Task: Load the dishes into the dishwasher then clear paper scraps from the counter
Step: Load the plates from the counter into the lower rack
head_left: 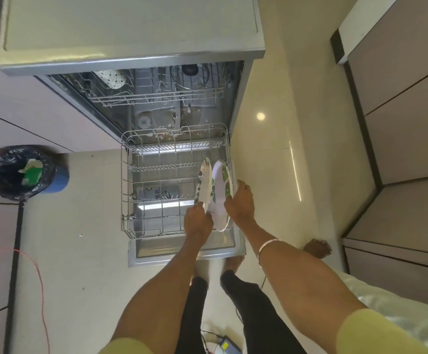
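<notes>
The dishwasher stands open with its lower wire rack (131, 190) pulled out over the lowered door (182, 256). Two white plates with green leaf print stand on edge at the rack's right side. My left hand (197, 222) grips the near rim of the left plate (204, 183). My right hand (239, 203) grips the right plate (220, 198) along its outer rim. A patterned dish (112, 77) sits in the upper rack (161, 95) inside the machine.
A blue bin (57, 178) with a black liner and green and white scraps stands on the floor at the left. A red cable (40, 284) runs across the left floor. Cabinet fronts (399, 149) line the right side. The counter top (131, 24) overhangs the dishwasher.
</notes>
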A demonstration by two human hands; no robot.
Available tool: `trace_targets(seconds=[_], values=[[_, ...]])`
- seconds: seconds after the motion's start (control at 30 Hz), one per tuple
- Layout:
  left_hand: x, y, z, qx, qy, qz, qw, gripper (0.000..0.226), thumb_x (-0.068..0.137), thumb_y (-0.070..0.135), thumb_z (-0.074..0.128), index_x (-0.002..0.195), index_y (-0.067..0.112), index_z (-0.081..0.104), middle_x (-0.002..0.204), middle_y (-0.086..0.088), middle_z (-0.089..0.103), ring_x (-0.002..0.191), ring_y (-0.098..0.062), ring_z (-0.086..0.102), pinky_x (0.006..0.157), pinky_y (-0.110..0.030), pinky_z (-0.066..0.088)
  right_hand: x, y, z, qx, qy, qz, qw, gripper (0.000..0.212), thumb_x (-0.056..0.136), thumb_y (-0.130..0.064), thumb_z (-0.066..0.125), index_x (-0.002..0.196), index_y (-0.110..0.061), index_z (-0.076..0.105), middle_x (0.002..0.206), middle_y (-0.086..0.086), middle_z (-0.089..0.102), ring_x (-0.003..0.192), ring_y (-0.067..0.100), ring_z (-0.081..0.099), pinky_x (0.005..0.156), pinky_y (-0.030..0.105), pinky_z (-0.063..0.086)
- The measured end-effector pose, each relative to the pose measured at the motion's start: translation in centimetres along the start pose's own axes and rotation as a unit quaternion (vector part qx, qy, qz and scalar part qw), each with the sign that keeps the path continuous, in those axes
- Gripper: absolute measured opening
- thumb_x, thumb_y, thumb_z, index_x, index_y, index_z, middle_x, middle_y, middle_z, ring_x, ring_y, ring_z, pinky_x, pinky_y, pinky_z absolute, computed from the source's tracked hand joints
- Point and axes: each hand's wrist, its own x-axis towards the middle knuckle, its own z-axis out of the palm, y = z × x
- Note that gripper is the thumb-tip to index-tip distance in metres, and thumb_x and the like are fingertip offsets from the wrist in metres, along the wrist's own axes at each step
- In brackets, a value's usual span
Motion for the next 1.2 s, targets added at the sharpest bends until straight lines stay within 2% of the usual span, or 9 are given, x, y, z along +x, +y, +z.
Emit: trace_targets(seconds=[0.1,0.2,0.33,0.5,0.6,0.77,0.87,0.97,1.2], values=[[-1.8,1.8,-3.8,0.034,0.046,0.051,0.997,0.03,0.09,0.015,0.062,0.12,0.009,0.061,0.107,-0.01,0.068,0.097,-0.029,0.065,0.083,-0.043,0.058,-1.8,-2.1,-2.2,-0.05,-0.041,-0.067,0.996,0.044,0.082,-0.015,0.061,0.125,-0.01,0.054,0.119,0.011,0.062,0.114,0.03,0.057,0.093,0.038,0.049],[-3.2,3.2,-7.4,0.041,0.026,0.08,0.996,0.028,0.095,0.016,0.052,0.122,0.007,0.057,0.105,-0.014,0.067,0.092,-0.033,0.065,0.08,-0.045,0.057,-3.6,-4.1,-3.6,-0.116,-0.084,-0.108,0.984,0.043,0.084,-0.013,0.061,0.125,-0.002,0.053,0.119,0.018,0.062,0.111,0.035,0.057,0.091,0.039,0.05],[-5.7,3.8,-11.9,0.044,-0.01,0.079,0.996,0.035,0.101,0.019,0.037,0.13,0.003,0.048,0.119,-0.024,0.058,0.107,-0.042,0.058,0.09,-0.049,0.05,-6.2,-6.5,-4.4,-0.164,-0.086,-0.13,0.974,0.059,0.083,-0.014,0.065,0.136,-0.004,0.044,0.116,0.015,0.065,0.108,0.035,0.062,0.085,0.038,0.051],[-8.0,2.5,-15.5,0.035,-0.033,0.049,0.998,0.026,0.098,0.019,0.042,0.108,0.0,0.057,0.101,-0.022,0.065,0.096,-0.04,0.064,0.082,-0.047,0.054,-10.6,-8.8,-5.4,-0.25,-0.123,-0.153,0.948,0.035,0.091,-0.011,0.057,0.125,-0.003,0.053,0.119,0.017,0.062,0.112,0.036,0.059,0.091,0.041,0.05],[-9.4,1.9,-17.3,0.029,-0.045,0.005,0.999,0.023,0.097,0.015,0.048,0.107,-0.002,0.059,0.1,-0.014,0.064,0.093,-0.032,0.063,0.083,-0.039,0.054,-11.5,-9.6,-4.6,-0.299,-0.159,-0.19,0.922,0.024,0.094,-0.012,0.054,0.115,-0.002,0.062,0.114,0.014,0.065,0.108,0.03,0.063,0.091,0.038,0.053],[-11.0,-0.7,-20.4,0.031,-0.036,-0.026,0.999,0.025,0.095,0.012,0.048,0.101,-0.003,0.067,0.101,-0.019,0.07,0.093,-0.033,0.066,0.086,-0.042,0.056,-12.7,-12.9,-3.1,-0.357,-0.191,-0.223,0.887,0.018,0.09,-0.011,0.054,0.075,-0.003,0.058,0.069,0.006,0.052,0.086,0.026,0.058,0.075,0.031,0.048],[-12.1,-2.6,-22.2,0.021,-0.016,-0.035,0.999,0.026,0.097,0.01,0.045,0.106,-0.003,0.066,0.101,-0.019,0.069,0.093,-0.032,0.066,0.088,-0.042,0.055,-14.8,-15.5,-2.4,-0.362,-0.193,-0.246,0.878,0.025,0.089,-0.011,0.057,0.11,-0.002,0.067,0.107,0.011,0.067,0.101,0.03,0.065,0.088,0.037,0.055],[-12.6,-4.6,-24.0,0.013,-0.002,-0.036,0.999,0.028,0.1,0.014,0.045,0.11,-0.002,0.065,0.105,-0.017,0.068,0.097,-0.032,0.066,0.089,-0.041,0.054,-17.0,-17.7,-1.0,-0.375,-0.182,-0.25,0.874,0.036,0.092,-0.011,0.056,0.127,-0.002,0.058,0.129,0.015,0.06,0.113,0.031,0.061,0.092,0.038,0.054],[-13.3,-12.9,-30.4,0.026,0.059,-0.051,0.997,0.034,0.098,0.016,0.044,0.124,-0.005,0.051,0.129,-0.023,0.056,0.119,-0.037,0.052,0.098,-0.042,0.042,-22.9,-24.0,5.6,-0.39,-0.17,-0.29,0.857,0.038,0.095,-0.011,0.053,0.131,-0.003,0.054,0.132,0.014,0.058,0.116,0.032,0.06,0.095,0.04,0.053]])
